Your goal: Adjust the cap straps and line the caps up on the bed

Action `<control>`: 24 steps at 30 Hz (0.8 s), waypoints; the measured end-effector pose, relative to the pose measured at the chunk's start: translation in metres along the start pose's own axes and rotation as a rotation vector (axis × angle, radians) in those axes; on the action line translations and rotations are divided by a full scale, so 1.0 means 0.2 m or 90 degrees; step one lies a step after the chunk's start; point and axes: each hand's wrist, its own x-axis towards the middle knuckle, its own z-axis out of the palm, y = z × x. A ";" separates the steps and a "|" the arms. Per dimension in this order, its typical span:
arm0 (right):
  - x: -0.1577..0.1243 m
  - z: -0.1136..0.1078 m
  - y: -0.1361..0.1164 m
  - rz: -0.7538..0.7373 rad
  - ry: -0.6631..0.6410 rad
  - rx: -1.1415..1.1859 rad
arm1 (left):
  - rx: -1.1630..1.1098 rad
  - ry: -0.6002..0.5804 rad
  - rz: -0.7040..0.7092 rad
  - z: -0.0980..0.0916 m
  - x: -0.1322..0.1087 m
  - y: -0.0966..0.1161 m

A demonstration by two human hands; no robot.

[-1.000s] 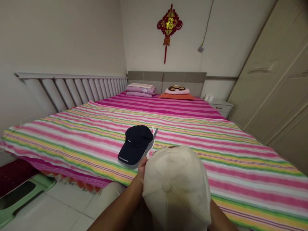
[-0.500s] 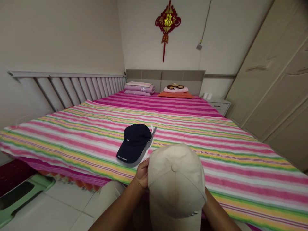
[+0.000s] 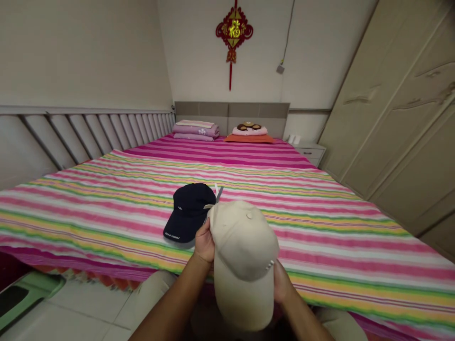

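Observation:
A beige baseball cap (image 3: pixel 245 246) is held up in front of me at the bed's edge, its brim pointing down toward me. My left hand (image 3: pixel 205 242) grips the cap's left side, thumb on the outside and the other fingers hidden. On the right side, my right hand (image 3: pixel 280 282) holds the cap near the brim, with most of its fingers behind it. Just left of the beige cap, a dark navy cap (image 3: pixel 192 210) lies on the striped sheet, its brim toward the front left with small white lettering along the edge.
The bed is covered by a striped sheet (image 3: pixel 121 201). Folded purple bedding (image 3: pixel 195 130) and an orange pillow (image 3: pixel 249 139) lie by the headboard (image 3: pixel 258 118). A railing (image 3: pixel 106 132) runs along the left; a green stool (image 3: pixel 31 293) stands on the floor at lower left.
The beige cap has tilted, so its brim and front now show more. More of my right hand has come into view. The whole scene has shifted slightly left as my head turned.

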 end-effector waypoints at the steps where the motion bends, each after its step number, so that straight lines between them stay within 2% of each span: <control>1: -0.02 -0.02 0.03 0.001 0.005 0.037 | -0.007 0.008 0.009 -0.03 0.00 0.01; 6: -0.14 -0.09 0.14 -0.035 0.075 0.203 | -0.047 0.080 0.055 -0.13 0.03 0.00; 11: -0.24 -0.06 0.19 -0.052 0.139 0.280 | -0.067 0.131 0.078 -0.11 0.08 -0.07; 16: -0.26 -0.06 0.16 -0.086 0.160 0.277 | -0.099 0.216 0.130 -0.10 0.07 -0.12; 21: -0.28 -0.11 0.15 -0.096 0.152 0.281 | -0.089 0.208 0.098 -0.10 0.05 -0.19; 24: -0.29 -0.16 0.19 -0.074 0.135 0.276 | -0.058 0.177 0.024 -0.07 0.06 -0.23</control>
